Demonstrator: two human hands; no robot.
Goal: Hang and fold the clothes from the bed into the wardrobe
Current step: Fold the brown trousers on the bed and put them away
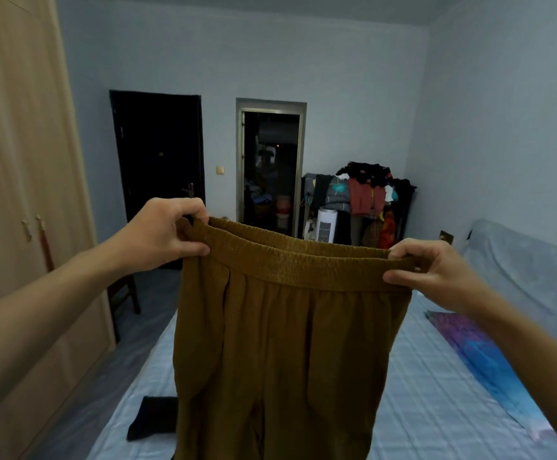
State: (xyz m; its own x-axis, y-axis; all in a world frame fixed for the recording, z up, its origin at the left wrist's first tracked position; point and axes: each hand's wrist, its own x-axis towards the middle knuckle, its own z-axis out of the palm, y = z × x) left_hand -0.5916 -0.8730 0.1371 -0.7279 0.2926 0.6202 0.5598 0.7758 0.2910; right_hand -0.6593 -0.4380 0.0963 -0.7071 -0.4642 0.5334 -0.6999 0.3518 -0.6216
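Note:
A pair of mustard-brown trousers (280,353) with an elastic waistband hangs upright in front of me, above the bed (419,393). My left hand (164,234) pinches the waistband's left end. At the right end my right hand (436,270) grips the waistband, thumb under the band. The waistband is stretched level between both hands and the legs drop out of view at the bottom. A dark garment (154,416) lies on the bed's left edge. The beige wardrobe (14,161) stands at the left with its doors closed.
A purple-blue sheet (479,353) lies on the bed's right side by a covered headboard (529,270). A wooden chair (124,293) stands beside the wardrobe. Far off are a dark door (159,154), an open doorway (270,167), a clothes-piled rack (363,197) and a white heater (326,225).

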